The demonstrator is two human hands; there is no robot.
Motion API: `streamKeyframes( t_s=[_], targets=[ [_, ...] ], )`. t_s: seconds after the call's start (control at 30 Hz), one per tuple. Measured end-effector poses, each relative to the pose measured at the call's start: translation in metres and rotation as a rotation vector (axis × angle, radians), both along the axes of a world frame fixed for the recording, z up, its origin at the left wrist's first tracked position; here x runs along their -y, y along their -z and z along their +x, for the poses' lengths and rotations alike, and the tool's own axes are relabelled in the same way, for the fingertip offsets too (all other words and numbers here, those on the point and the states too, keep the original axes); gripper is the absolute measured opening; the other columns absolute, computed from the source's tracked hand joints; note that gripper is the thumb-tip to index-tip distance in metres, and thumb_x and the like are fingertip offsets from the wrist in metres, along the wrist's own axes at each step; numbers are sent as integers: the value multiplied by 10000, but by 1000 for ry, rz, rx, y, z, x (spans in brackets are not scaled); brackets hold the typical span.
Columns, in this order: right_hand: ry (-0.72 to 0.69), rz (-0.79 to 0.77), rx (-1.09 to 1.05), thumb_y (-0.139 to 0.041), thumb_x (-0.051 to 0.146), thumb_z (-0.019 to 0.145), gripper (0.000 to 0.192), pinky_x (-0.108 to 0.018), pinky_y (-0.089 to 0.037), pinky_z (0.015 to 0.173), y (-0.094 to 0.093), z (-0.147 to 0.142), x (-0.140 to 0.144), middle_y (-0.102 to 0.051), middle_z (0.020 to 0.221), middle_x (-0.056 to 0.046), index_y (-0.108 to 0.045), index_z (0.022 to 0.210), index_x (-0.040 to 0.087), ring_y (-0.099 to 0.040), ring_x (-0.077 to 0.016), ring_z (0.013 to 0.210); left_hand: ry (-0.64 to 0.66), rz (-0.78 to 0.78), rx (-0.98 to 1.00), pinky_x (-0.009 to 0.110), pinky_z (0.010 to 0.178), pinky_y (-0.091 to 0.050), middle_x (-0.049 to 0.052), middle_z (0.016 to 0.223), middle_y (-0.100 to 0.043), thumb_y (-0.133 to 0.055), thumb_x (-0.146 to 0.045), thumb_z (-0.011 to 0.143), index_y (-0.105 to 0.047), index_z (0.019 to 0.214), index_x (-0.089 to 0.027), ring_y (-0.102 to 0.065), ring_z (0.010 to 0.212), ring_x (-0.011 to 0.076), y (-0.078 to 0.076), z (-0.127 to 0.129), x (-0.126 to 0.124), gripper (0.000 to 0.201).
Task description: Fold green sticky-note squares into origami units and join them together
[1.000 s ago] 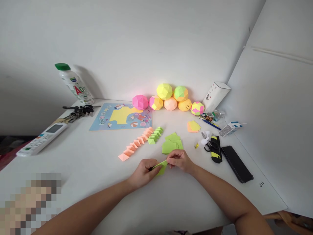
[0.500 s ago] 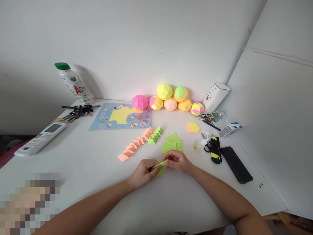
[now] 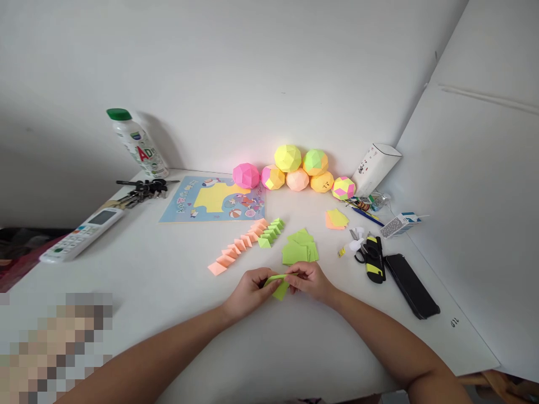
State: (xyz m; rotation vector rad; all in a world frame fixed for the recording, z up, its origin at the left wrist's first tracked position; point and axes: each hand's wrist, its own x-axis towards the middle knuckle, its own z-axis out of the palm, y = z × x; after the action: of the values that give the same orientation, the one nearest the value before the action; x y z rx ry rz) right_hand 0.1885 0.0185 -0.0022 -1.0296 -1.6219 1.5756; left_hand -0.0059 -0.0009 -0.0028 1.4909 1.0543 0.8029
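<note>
Green paper (image 3: 279, 287), partly folded, is held just above the worktop (image 3: 168, 292) near its front edge. Left hand (image 3: 248, 292) and right hand (image 3: 309, 280) each pinch one end. A stack of green sheets (image 3: 298, 249) lies just behind.

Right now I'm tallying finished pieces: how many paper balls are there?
6, along the back wall: pink ball, pink-yellow ball, yellow ball, peach ball, green ball, orange ball... plus checkered ball makes 7.
</note>
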Motion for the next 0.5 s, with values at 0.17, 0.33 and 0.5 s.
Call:
streamKeyframes(
  t_s=[0.17, 0.33, 0.5],
  targets=[
    [-3, 15, 32, -630, 363, 772, 215, -218, -463, 497, 1, 0, 0, -585, 575, 9, -638, 764, 148, -574, -105, 514, -20, -15, 36, 229, 598, -428, 22, 718, -607, -545, -371, 805, -667, 799, -163, -529, 664, 133, -1, 1, 0, 241],
    [-6, 20, 32, -629, 345, 778, 202, -212, -456, 496, 0, -1, 1, -582, 564, 19, -643, 759, 145, -571, -98, 509, -56, -43, 97, 223, 575, -421, 4, 701, -568, -570, -367, 789, -631, 761, -154, -515, 628, 113, -1, 2, -1, 223],
    [33, 47, 35, -633, 353, 771, 212, -216, -450, 484, 1, -1, 1, -579, 556, 16, -646, 756, 142, -582, -108, 500, -79, -125, 175, 233, 578, -435, 12, 700, -606, -599, -399, 762, -605, 776, -147, -537, 633, 120, 1, 3, -1, 252]
  ],
)
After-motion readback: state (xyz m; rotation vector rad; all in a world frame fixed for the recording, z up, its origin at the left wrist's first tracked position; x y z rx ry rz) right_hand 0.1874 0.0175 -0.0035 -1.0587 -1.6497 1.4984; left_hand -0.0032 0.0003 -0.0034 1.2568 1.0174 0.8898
